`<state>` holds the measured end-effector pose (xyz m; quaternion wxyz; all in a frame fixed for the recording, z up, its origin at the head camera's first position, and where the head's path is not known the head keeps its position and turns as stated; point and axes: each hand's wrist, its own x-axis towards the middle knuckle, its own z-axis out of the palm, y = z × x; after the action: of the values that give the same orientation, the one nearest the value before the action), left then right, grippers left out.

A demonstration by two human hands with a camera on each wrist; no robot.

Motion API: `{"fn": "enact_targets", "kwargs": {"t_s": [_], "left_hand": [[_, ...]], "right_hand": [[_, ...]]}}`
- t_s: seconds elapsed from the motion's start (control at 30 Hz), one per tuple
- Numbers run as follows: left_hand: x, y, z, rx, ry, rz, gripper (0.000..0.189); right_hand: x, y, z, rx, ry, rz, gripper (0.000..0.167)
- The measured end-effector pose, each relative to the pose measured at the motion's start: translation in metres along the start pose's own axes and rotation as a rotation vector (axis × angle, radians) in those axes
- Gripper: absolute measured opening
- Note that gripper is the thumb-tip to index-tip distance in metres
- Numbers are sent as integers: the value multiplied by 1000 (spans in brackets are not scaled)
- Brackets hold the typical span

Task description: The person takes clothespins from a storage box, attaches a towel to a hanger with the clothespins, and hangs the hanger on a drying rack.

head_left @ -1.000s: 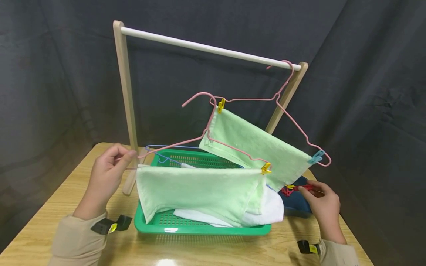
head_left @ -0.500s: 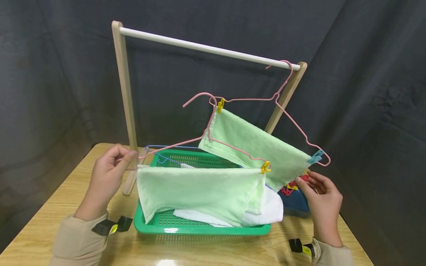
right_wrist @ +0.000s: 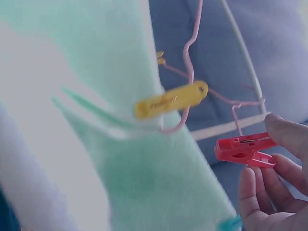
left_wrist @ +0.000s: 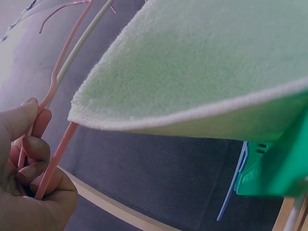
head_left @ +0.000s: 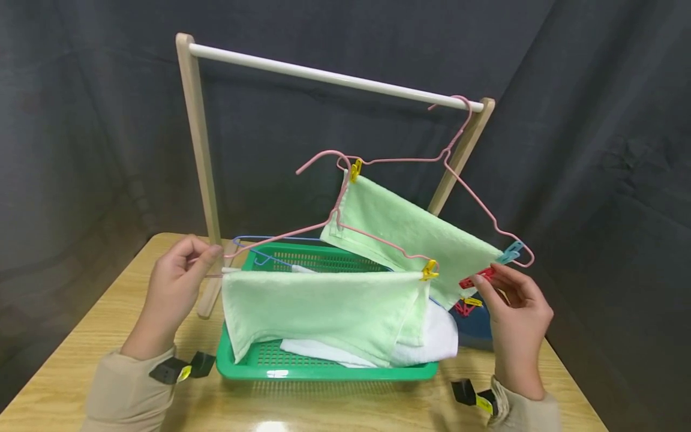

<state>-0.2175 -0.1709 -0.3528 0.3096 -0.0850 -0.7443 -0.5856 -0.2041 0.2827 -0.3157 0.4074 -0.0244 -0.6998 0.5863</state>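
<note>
My left hand (head_left: pixel 180 285) grips the left end of a pink wire hanger (head_left: pixel 281 233); in the left wrist view its fingers curl round the wire (left_wrist: pixel 57 153). Over this hanger's bottom bar hangs a light green towel (head_left: pixel 324 306), with a yellow clothespin (head_left: pixel 430 270) at its right end. My right hand (head_left: pixel 518 318) pinches a red clothespin (head_left: pixel 477 278) between thumb and fingers, to the right of the held towel. Also in the right wrist view are the red clothespin (right_wrist: pixel 245 148) and the yellow clothespin (right_wrist: pixel 171 100).
A second green towel (head_left: pixel 415 231) hangs tilted from another pink hanger on the white rail (head_left: pixel 335 78), held by yellow and blue clothespins (head_left: pixel 510 252). Beneath stands a green basket (head_left: pixel 329 373) with white cloth (head_left: pixel 439 336) and a blue hanger (head_left: pixel 275 237). A dark blue container (head_left: pixel 475 333) holds clothespins.
My right hand has lifted the red clothespin up from the dark blue container, moving slightly left. My left hand and the held hanger stay nearly still.
</note>
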Motion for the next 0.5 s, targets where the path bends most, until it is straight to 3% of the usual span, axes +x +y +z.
{"fn": "enact_targets", "kwargs": {"t_s": [0.5], "left_hand": [[-1,4,1,4,-6,21,19]], "right_hand": [[-14,-24,29,106,-79,-56,37]]}}
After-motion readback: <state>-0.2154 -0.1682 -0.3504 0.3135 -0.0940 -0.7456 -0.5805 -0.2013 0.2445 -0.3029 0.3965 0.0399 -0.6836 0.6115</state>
